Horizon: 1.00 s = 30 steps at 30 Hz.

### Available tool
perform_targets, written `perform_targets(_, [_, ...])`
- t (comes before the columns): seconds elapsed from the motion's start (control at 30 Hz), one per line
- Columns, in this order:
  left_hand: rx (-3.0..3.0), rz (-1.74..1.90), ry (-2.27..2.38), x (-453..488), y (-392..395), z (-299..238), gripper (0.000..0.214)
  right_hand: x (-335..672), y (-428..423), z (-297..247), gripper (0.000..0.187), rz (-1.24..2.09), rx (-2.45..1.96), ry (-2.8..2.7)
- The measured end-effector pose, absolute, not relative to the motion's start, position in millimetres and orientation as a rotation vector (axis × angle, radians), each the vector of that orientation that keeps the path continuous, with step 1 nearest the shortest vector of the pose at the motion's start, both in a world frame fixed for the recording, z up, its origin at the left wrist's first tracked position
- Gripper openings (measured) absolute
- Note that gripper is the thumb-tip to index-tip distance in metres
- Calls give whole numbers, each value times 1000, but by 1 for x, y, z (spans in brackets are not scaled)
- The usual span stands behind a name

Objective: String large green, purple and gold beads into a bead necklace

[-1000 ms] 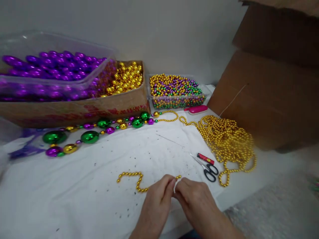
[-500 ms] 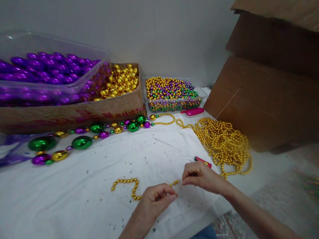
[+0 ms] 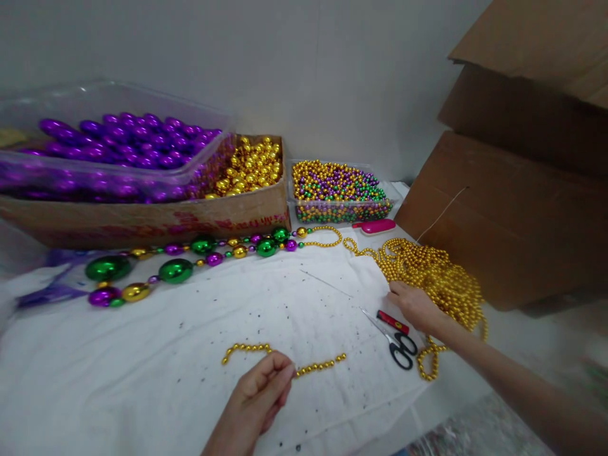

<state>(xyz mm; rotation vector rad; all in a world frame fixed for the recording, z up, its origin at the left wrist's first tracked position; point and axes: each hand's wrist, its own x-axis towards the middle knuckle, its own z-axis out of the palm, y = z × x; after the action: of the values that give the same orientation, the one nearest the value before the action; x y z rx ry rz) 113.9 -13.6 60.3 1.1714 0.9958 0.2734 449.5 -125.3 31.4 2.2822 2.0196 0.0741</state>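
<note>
My left hand is closed in a pinch over a short string of gold beads on the white cloth. It covers the middle of the string, and I cannot make out what the fingertips hold. My right hand reaches to the left edge of a heap of gold bead strands. Its fingers are drawn together, their contents hidden. Black-handled scissors lie below that hand, beside a red lighter. A thin needle-like wire rests on the cloth between the hands.
A finished-looking necklace of large green, purple and gold beads stretches along the cloth. Behind it stand a cardboard box, a clear tub of purple beads and a mixed-bead tray. A pink object and large carton are rightward.
My hands have parted. The right one moved away to the gold bead heap, uncovering the scissors; the left stays pinched over the short string. The view has shifted slightly.
</note>
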Motion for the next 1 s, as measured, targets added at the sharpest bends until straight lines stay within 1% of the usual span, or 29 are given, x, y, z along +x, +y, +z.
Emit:
perform_targets(0.13, [1107, 402, 1060, 104, -5, 60, 33, 422, -118, 46, 18, 174, 2266, 2136])
perform_targets(0.23, [1198, 468, 1062, 100, -1, 56, 30, 386, -112, 53, 20, 201, 2261, 2252])
perform_targets(0.33, [1583, 601, 1025, 95, -2, 56, 20, 342, -108, 54, 23, 158, 2285, 2452])
perform_targets(0.4, [1904, 724, 1091, 90, -3, 60, 15, 309, -106, 54, 24, 24, 2380, 2639])
perform_targets(0.47, [2093, 875, 1217, 86, -4, 66, 15, 271, -105, 54, 23, -243, 2479, 2831])
perform_targets(0.53, [2047, 1011, 1245, 84, -5, 72, 16, 229, -103, 53, 22, -664, 2395, 3079])
perform_targets(0.6, [1761, 1030, 1139, 84, -6, 75, 15, 188, -102, 53, 28, -1270, 2033, 3338])
perform_targets(0.63, [1557, 989, 1063, 85, -6, 76, 15, 171, -101, 54, 32, -1558, 1885, 3375])
perform_targets(0.67, [1345, 929, 988, 85, -7, 77, 15, 158, -100, 56, 35, -1756, 1802, 3354])
perform_targets(0.73, [992, 817, 866, 85, -8, 77, 17, 148, -98, 62, 33, -2129, 1871, 3148])
perform_targets(0.8, [794, 765, 803, 84, -9, 76, 20, 158, -95, 70, 24, -2395, 2184, 2780])
perform_targets(0.9, [697, 755, 795, 82, -12, 72, 23, 191, -90, 78, 13, -2580, 2701, 2158])
perform_targets(1.0, [682, 754, 820, 84, -15, 66, 22, 216, -85, 77, 12, -2709, 2941, 1784])
